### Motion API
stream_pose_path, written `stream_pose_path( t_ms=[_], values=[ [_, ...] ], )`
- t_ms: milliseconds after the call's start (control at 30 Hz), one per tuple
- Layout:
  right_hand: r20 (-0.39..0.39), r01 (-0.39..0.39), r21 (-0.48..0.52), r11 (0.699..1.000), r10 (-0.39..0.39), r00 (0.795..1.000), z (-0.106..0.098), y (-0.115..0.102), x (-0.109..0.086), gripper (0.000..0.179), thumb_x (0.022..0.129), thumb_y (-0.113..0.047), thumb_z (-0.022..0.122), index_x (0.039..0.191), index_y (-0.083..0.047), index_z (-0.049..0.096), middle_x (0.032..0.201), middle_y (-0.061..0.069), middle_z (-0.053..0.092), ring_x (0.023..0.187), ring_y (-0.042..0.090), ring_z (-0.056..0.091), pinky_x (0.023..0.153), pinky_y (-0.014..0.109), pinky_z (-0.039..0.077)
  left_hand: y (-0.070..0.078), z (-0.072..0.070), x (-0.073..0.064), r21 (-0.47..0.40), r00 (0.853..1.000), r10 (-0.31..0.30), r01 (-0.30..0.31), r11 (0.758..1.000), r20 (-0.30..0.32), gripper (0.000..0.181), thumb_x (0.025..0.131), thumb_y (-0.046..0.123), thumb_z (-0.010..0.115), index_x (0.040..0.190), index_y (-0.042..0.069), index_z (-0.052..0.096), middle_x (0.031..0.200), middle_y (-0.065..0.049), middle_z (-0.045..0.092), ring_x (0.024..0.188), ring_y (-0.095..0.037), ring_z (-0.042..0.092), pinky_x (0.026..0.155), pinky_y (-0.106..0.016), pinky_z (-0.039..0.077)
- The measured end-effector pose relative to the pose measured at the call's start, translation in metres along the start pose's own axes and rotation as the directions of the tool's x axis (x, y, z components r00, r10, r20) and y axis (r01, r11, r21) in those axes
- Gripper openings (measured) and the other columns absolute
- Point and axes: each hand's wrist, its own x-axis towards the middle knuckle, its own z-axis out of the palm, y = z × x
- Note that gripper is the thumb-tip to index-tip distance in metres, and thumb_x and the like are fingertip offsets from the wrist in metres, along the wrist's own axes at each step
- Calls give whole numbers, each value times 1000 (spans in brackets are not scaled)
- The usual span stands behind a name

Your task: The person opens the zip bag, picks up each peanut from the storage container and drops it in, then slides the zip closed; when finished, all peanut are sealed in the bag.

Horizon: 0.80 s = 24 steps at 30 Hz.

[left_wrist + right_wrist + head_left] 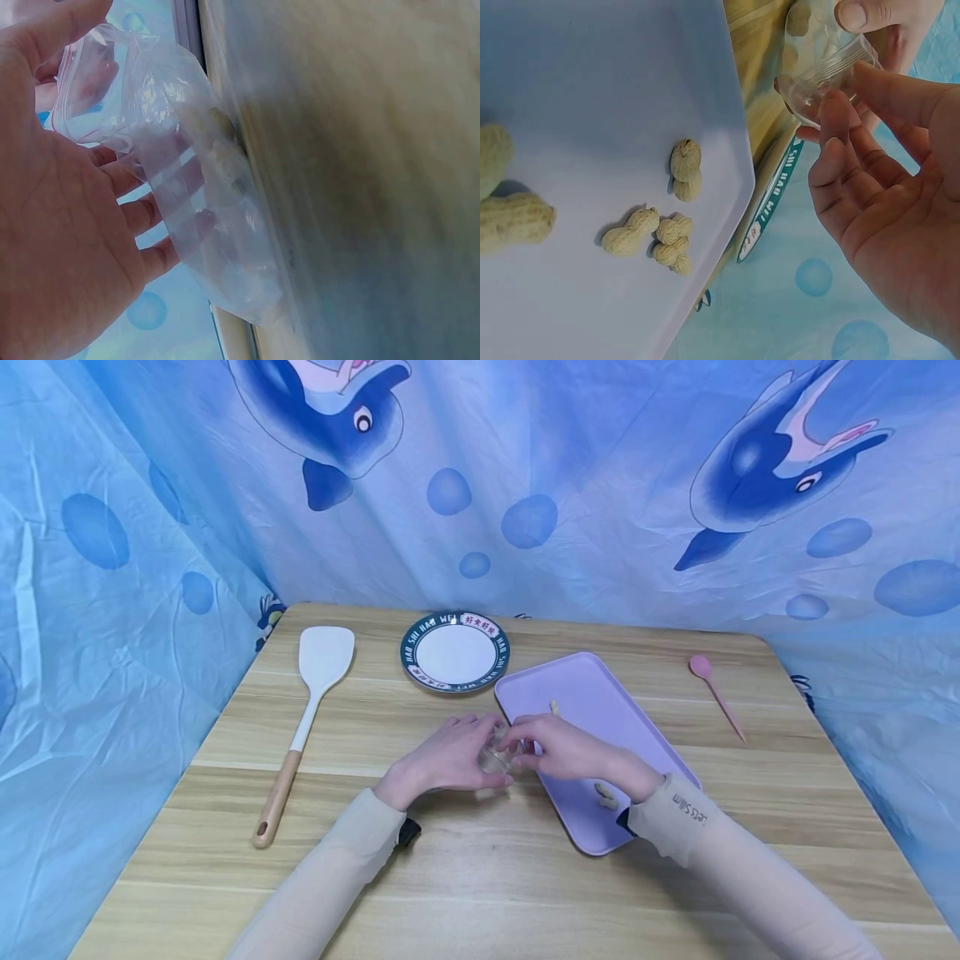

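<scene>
A clear zip-lock plastic bag (214, 217) stands low over the table, with several peanut-like pieces showing dimly through its side. My left hand (450, 756) holds it from the left, fingers curved along the far side and thumb at the top edge. At the bag's zip mouth, fingertips of my right hand (562, 747) pinch the plastic rim; the right wrist view shows the mouth gaping a little. Under my right forearm lies a lilac tray (592, 681), where several unshelled peanuts (686, 169) rest apart from one another.
A white spatula (326, 656) with a wooden handle lies at the left. Behind my hands is a round plate (456, 654) with a dark green lettered rim. A pink spoon (701, 668) lies at the right. Blue dolphin-print curtain (600, 443) hangs behind the wooden table (465, 893).
</scene>
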Motion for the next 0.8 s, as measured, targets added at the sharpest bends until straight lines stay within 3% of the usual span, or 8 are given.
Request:
stream_pose_path(
  t_ms=[467, 600, 800],
  values=[
    [-5, -32, 7, 999, 32, 999, -2, 1, -2, 21, 93, -8, 70, 114, -9, 71, 108, 5, 68, 82, 10, 59, 73, 29, 53, 0, 1, 1, 3, 1000, -7, 7, 1000, -3, 83, 79, 63, 72, 141, 16, 46, 131, 0, 60, 121, -20, 52, 107, -47, 37],
    [-15, -50, 6, 999, 50, 999, -5, 2, -3, 23, 92, -6, 70, 115, -8, 71, 104, 5, 68, 81, 11, 59, 73, 33, 53, 0, 1, 1, 5, 1000, -7, 7, 1000, -1, 85, 79, 64, 71, 143, 14, 45, 131, -1, 60, 121, -21, 52, 107, -47, 37],
    [-45, -46, 4, 999, 46, 998, -10, 7, -5, 25, 91, -5, 71, 116, -5, 72, 107, 7, 71, 81, 12, 60, 89, 45, 46, -1, 2, 1, 6, 1000, -12, 12, 1000, 0, 87, 80, 65, 70, 144, 12, 44, 133, -3, 60, 124, -23, 51, 108, -48, 36]
  ],
)
